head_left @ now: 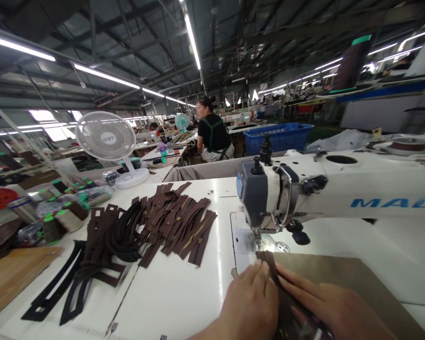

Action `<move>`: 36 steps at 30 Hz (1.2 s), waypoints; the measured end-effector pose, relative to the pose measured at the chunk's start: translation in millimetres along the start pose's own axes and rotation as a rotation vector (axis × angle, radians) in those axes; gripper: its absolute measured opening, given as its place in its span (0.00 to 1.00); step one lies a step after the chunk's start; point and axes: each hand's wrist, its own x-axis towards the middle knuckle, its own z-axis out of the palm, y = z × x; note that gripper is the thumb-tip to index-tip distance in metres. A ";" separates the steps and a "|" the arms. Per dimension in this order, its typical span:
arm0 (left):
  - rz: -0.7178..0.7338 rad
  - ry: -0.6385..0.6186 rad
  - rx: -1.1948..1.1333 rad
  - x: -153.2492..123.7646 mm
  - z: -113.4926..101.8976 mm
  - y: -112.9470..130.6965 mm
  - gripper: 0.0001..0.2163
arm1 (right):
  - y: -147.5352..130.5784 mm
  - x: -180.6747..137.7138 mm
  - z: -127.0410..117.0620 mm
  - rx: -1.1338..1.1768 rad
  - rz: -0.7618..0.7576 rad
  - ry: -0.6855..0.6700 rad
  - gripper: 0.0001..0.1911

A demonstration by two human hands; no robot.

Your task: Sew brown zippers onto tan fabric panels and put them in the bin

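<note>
"How do the fingers stand?"

"The left hand (251,295) presses a dark-brown fabric zipper strip (268,259) with joined fingertips; the right hand (329,302) lays straight fingers along it. If the thumbs grip, I cannot tell."

"Why so?"

"Probably to keep it straight at the edge of the flat olive-brown panel (340,267), near the white-and-grey metal sewing machine (340,189)."

"And around?"

"On the smooth white table (184,293), a pile of brown zipper strips (184,217) lies, perhaps for easy reach; beyond are a round white fan (106,137) and a seated person (212,132)."

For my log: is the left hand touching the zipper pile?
No, the left hand is by the sewing machine, off the zipper pile.
</note>
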 end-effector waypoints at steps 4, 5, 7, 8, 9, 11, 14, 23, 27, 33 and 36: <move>-0.009 -0.012 -0.003 -0.4 1.4 -0.3 0.14 | 1.0 -3.9 -0.3 0.024 -0.002 -0.005 0.40; -0.010 -0.032 -0.001 -0.6 1.8 -0.5 0.14 | 1.7 -4.8 -0.3 0.033 -0.007 -0.005 0.40; -0.014 -0.069 -0.002 -0.8 2.4 -1.1 0.14 | 2.8 -5.3 -0.7 0.048 -0.016 -0.013 0.40; -0.014 -0.081 -0.005 -0.7 2.4 -1.3 0.14 | 2.8 -4.6 -1.3 0.051 -0.020 -0.014 0.40; -0.014 -0.087 -0.010 -0.3 2.2 -1.3 0.14 | 2.4 -3.2 -2.2 0.047 -0.019 -0.010 0.40; -0.017 -0.080 -0.019 1.0 1.2 -0.7 0.14 | 0.0 1.1 -4.5 0.025 -0.009 0.002 0.40; -0.041 -0.072 -0.027 4.0 -2.5 1.6 0.15 | -4.7 6.8 -8.2 -0.026 -0.010 0.034 0.39; -0.021 -0.327 -0.217 8.5 -39.1 -3.9 0.18 | -9.2 6.7 -23.2 -0.029 0.030 -0.087 0.25; -0.058 -0.399 -0.340 6.3 -53.2 -6.6 0.22 | -10.3 6.1 -25.4 0.005 0.053 -0.114 0.25; -0.088 -0.443 -0.351 3.3 -51.8 -4.8 0.35 | -11.2 5.0 -24.9 -0.039 0.048 -0.108 0.26; -0.111 -0.421 -0.354 2.9 -47.5 -2.7 0.37 | -10.9 5.0 -24.9 -0.021 0.041 -0.103 0.26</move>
